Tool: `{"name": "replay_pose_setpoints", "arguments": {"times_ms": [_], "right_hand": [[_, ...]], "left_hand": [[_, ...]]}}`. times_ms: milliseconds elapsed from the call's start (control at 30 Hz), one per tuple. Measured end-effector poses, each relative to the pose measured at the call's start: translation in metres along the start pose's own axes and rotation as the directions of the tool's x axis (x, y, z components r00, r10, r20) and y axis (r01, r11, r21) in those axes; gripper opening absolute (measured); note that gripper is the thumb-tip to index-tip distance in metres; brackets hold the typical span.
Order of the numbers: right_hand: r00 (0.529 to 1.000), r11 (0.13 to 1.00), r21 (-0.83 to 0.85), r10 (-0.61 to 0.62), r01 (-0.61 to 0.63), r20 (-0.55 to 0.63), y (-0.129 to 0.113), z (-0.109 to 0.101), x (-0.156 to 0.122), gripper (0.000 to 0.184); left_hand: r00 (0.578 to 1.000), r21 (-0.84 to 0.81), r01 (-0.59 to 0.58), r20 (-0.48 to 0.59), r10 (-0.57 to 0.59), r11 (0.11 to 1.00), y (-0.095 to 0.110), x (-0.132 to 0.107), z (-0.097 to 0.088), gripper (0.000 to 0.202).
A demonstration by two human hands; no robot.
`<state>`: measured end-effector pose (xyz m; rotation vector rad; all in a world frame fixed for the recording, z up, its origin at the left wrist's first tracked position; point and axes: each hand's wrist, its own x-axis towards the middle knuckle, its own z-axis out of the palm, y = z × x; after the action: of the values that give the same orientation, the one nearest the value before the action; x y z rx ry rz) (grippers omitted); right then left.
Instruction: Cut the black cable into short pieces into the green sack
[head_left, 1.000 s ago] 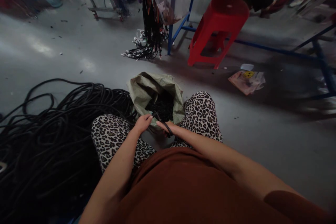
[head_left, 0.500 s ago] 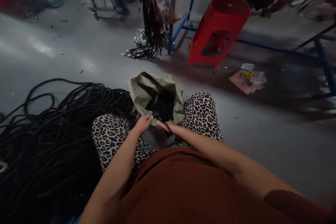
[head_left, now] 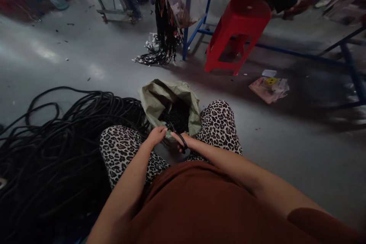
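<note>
I sit with my knees in leopard-print trousers (head_left: 220, 124) on either side of an open green woven sack (head_left: 158, 97) holding small black pieces (head_left: 177, 116). My right hand (head_left: 183, 141) is closed round the black handles of a pair of scissors (head_left: 180, 139) just in front of the sack's mouth. My left hand (head_left: 156, 135) is pinched shut next to the blades, holding something thin and dark that I cannot make out. Both hands almost touch each other.
A big heap of black cable (head_left: 57, 145) lies on the floor at my left. Ahead stand a red plastic stool (head_left: 237, 30), a blue metal frame (head_left: 286, 49) and hanging bundles of black cords (head_left: 164, 19). A flat packet (head_left: 268, 87) lies on the grey floor at right.
Almost nothing has moved; both hands stay together at the sack's mouth, shifted very slightly.
</note>
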<state>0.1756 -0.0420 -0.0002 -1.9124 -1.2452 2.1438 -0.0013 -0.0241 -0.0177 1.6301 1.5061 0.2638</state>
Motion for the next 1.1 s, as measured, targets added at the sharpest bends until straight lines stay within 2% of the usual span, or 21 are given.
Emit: {"name": "replay_pose_setpoints", "arguments": {"times_ms": [100,233,600,1100], "right_hand": [[1.0,0.999,0.033,-0.014,0.015,-0.014,0.0015,-0.0014,0.0037,0.054],[0.997,0.998,0.06,0.009,-0.005,-0.071,0.0022,-0.0044,0.0088,0.056],[0.996,0.999,0.005,0.043,-0.043,-0.081,0.0023,-0.005,0.0077,0.055],[0.989,0.997,-0.026,0.069,-0.073,-0.129,0.0025,-0.0057,0.0043,0.049]], "left_hand": [[0.998,0.097,0.004,-0.067,0.002,0.995,-0.0027,0.0001,-0.0002,0.034],[0.989,0.211,0.069,-0.14,-0.04,0.975,-0.0085,0.0001,-0.0008,0.036],[0.995,0.192,0.067,-0.079,-0.053,0.979,-0.0022,0.0004,-0.0016,0.033],[0.994,0.268,0.108,-0.044,-0.1,0.957,-0.0012,0.0022,-0.003,0.033]]}}
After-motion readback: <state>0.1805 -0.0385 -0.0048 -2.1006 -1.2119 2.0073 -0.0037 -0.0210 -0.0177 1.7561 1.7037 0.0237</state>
